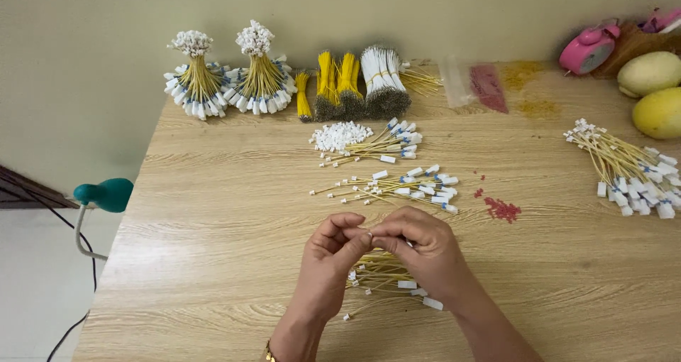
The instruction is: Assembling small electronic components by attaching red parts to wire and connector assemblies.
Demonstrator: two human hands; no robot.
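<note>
While both hands meet at desk point(213, 262) centre, left hand point(332, 252) and right hand point(418, 252) are pinched shut, fingertips touching around something small; can't tell what. Under them: bundle of yellow wires with white connectors point(386, 277), flat on the desk. Just beyond, two more loose wire piles point(397, 187), a heap of white plugs point(339, 135), red beads point(502, 209). Tied wire bundles point(227, 85) stand at the back edge.

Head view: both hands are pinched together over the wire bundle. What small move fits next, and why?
Probably lay the piece down with the bundle beneath: left hand and right hand meet fingertip to fingertip, seemingly pinching something small, though the piece itself is hidden.
</note>
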